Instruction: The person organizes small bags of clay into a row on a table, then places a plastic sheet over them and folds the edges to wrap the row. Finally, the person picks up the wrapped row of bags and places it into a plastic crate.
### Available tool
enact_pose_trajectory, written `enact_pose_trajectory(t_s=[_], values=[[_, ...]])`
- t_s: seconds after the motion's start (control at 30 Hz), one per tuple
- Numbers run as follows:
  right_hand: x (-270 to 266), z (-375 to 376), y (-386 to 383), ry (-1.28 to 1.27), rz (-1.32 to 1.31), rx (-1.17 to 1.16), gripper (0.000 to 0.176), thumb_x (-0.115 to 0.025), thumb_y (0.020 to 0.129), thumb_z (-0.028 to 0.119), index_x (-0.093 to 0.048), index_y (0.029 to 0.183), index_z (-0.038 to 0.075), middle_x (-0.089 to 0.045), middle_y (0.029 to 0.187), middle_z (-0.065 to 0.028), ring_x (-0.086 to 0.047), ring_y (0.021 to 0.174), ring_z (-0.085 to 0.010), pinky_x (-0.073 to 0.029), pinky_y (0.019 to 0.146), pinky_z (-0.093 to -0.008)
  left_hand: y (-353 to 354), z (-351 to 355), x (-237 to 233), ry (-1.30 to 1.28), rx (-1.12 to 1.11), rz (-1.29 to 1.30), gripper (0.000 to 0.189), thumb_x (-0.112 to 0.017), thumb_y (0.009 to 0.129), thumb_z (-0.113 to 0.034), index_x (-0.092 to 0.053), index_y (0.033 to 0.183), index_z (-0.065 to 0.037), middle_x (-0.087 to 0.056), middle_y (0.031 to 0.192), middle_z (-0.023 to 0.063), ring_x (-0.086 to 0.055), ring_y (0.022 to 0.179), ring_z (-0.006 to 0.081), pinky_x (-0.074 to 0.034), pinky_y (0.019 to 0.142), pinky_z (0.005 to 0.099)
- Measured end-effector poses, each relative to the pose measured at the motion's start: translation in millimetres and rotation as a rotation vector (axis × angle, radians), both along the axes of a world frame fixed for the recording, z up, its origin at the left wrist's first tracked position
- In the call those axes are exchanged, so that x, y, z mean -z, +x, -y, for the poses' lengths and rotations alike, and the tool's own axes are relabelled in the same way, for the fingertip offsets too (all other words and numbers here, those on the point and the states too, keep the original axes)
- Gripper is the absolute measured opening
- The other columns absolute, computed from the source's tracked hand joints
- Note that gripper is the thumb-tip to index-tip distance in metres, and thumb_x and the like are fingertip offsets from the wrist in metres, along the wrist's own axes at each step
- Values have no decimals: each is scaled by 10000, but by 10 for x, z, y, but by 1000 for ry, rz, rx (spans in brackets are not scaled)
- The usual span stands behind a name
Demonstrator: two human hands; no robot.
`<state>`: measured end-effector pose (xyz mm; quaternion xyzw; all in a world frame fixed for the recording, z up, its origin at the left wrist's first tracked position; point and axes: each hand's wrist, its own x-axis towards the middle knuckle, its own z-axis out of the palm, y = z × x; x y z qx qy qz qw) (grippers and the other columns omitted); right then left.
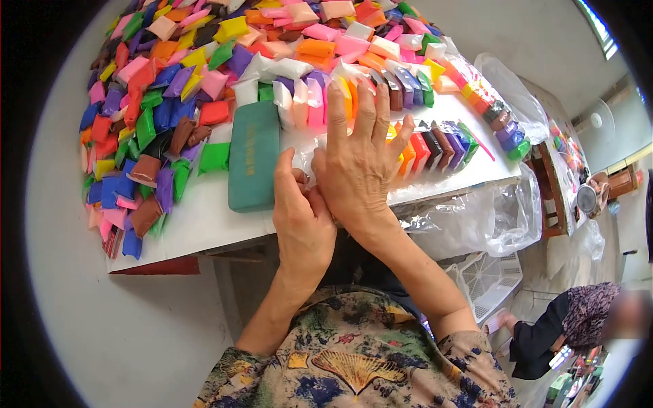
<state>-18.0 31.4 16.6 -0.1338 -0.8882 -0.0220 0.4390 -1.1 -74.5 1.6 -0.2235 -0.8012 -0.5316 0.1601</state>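
My left hand is beside the green box, its fingers curled on a bit of clear plastic film near the table edge. Spread over a row of small colored packets in clear wrap, my right hand lies with fingers apart, its heel touching my left hand. Part of that row is hidden under my right hand. Behind it stands a second row of packets, from white and pink to brown, purple and green.
A large heap of colored packets covers the table's back and left. A wrapped packet stack lies at the right edge. Clear bags hang off the front above a white basket. A person is at lower right.
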Motion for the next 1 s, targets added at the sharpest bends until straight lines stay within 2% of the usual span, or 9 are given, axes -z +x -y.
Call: enact_pose_trajectory(t_s=[0.17,0.27,0.3,0.37,0.47,0.7,0.8,0.83,1.0], values=[[-222,-3,286,-97,97,-195,806,-753,718,213,-442,1452,95,-374,1490,-203,-333,1405,-410,-219,1077,-695,15,5,-31,67,60,84,550,-535,867,109,-386,1392,42,-555,1037,213,-589,850,336,-499,785,413],[-439,-111,682,-262,145,-434,833,-804,689,194,-455,1436,73,-400,1476,-197,-362,1392,-400,-253,1117,-614,37,44,-73,37,102,59,536,-543,871,92,-395,1384,48,-557,1076,232,-601,893,359,-503,794,424],[-500,-181,811,-285,125,-454,804,-833,681,138,-492,1405,56,-446,1446,-190,-421,1358,-385,-348,1109,-497,42,46,-85,-8,83,40,526,-554,874,77,-404,1377,50,-556,1092,238,-600,914,372,-503,803,431],[-421,-361,967,-297,35,-364,733,-790,712,99,-500,1382,44,-478,1396,-216,-454,1313,-395,-352,1089,-504,51,40,-110,-95,44,-1,507,-576,879,47,-421,1362,53,-556,1124,249,-599,957,398,-503,821,446],[-396,-599,1158,-294,-10,-224,648,-770,732,55,-536,1336,25,-524,1350,-217,-503,1261,-388,-383,1058,-474,112,86,-177,-270,-8,-79,432,-632,922,-57,-497,1323,30,-594,1097,190,-626,828,262,-524,720,366],[-401,-943,1622,-292,75,-303,527,-811,745,140,-623,1224,25,-623,1279,-145,-595,1178,-336,-399,1064,-467,209,258,-588,-373,-70,-282,346,-632,939,-130,-591,1249,19,-618,1228,188,-587,1114,348,-466,948,420],[-434,-1082,1805,-121,259,-341,632,-860,671,249,-624,1228,69,-600,1326,-104,-550,1255,-306,-332,1123,-524,72,252,-673,-244,133,-276,389,-662,919,-171,-581,1245,26,-605,1232,226,-570,1134,403,-446,982,451],[-432,-1091,1846,-74,321,-331,651,-864,654,260,-621,1230,77,-592,1334,-99,-536,1271,-303,-315,1133,-539,48,291,-712,-258,242,-184,575,-723,877,-280,-535,1344,-2,-560,1328,226,-516,1257,382,-374,1087,451],[-234,-1268,1767,141,490,-296,528,-807,654,169,-626,1143,85,-559,1357,-102,-490,1316,-287,-263,1160,-580,294,313,-750,-645,540,-389,946,-831,697,-384,-416,1464,-20,-414,1488,201,-356,1419,347,-205,1189,542]])
